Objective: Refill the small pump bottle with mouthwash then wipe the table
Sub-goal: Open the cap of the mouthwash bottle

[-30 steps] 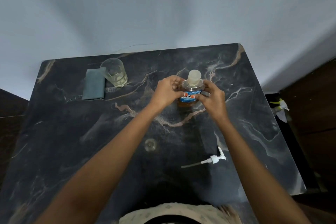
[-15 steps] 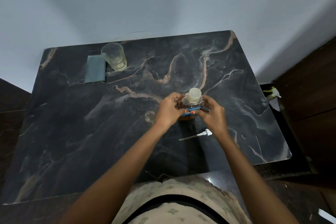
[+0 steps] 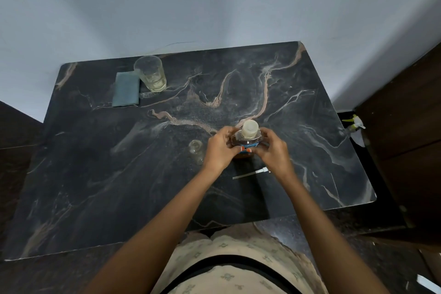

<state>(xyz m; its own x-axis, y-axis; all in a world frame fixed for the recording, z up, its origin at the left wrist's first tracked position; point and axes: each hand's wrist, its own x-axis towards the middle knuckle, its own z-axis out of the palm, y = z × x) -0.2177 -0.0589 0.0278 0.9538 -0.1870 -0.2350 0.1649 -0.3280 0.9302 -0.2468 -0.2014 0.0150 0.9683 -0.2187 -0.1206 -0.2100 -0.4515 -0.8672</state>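
A mouthwash bottle [image 3: 248,136] with amber liquid, a blue label and a pale cap stands upright on the dark marble table [image 3: 119,174]. My left hand [image 3: 220,149] grips its left side and my right hand [image 3: 272,150] grips its right side, fingers curled round the body. Just left of my left hand stands the small clear pump bottle [image 3: 196,150], uncapped. Its white pump head with dip tube [image 3: 253,173] lies on the table below my right hand, partly hidden by my wrist. A folded grey-blue cloth [image 3: 126,89] lies at the far left.
A clear drinking glass [image 3: 151,74] with a little pale liquid stands beside the cloth near the table's back edge. A spray bottle [image 3: 355,124] sits in the gap past the table's right edge, next to a dark wooden cabinet [image 3: 405,138].
Both hands have brought the mouthwash bottle from the middle of the table toward me, beside the small bottle and the pump head. The camera has pulled back, and the whole table shows.
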